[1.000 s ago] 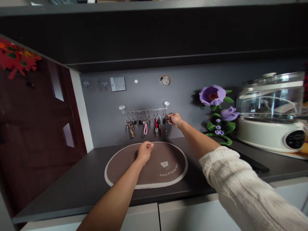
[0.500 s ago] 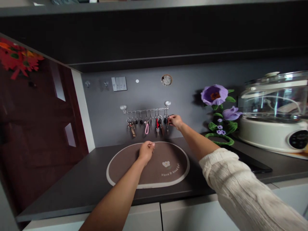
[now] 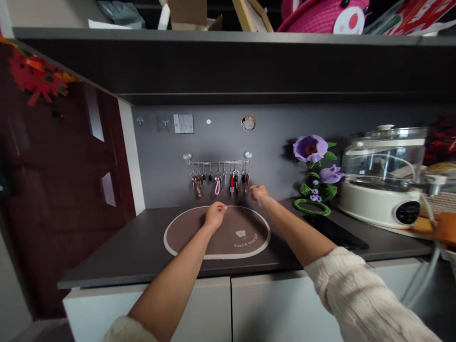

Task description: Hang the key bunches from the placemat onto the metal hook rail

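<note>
A clear hook rail [image 3: 219, 162] on the grey wall carries several bunches of keys. Among them hang a pink loop strap [image 3: 217, 186], a red tag [image 3: 232, 180] and a brown fob [image 3: 198, 191]. My right hand [image 3: 259, 194] is just below and right of the rightmost keys [image 3: 245, 178], its fingers bent and slightly apart, with nothing visible between them. Over the brown oval mat [image 3: 188, 237] my left hand [image 3: 215, 216] is closed, thumb against curled fingers. Whatever it may hold is hidden.
Purple fabric flowers [image 3: 310, 148] stand right of the mat, beside a black flat slab [image 3: 337, 232] and a white appliance with a clear cover [image 3: 381, 194]. A dark shelf [image 3: 231, 66] overhangs the counter [image 3: 117, 256]. Left is a dark red door [image 3: 71, 199].
My right hand has come down and away from the rightmost keys, which stay on the rail. My left hand keeps its closed shape over the mat. The view has shifted back and up.
</note>
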A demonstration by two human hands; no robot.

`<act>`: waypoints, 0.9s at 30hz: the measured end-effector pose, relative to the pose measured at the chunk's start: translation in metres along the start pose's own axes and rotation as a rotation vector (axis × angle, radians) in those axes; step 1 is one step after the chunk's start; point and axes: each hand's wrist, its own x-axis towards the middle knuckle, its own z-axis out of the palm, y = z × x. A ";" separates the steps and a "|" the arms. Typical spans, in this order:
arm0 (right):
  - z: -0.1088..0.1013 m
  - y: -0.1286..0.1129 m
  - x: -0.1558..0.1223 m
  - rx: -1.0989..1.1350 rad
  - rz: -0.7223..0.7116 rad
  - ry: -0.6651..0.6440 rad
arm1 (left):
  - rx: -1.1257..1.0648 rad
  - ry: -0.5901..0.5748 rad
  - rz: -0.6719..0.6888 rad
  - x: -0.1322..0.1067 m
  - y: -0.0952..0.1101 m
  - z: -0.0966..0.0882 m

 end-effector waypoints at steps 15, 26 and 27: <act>0.007 -0.003 -0.146 0.072 -0.442 -0.399 | -0.090 -0.296 0.266 -0.076 0.066 -0.069; 0.002 0.010 -0.164 -0.086 -0.417 -0.388 | -0.046 -0.303 0.180 -0.099 0.043 -0.085; 0.002 0.010 -0.164 -0.090 -0.413 -0.382 | -0.050 -0.303 0.170 -0.098 0.043 -0.085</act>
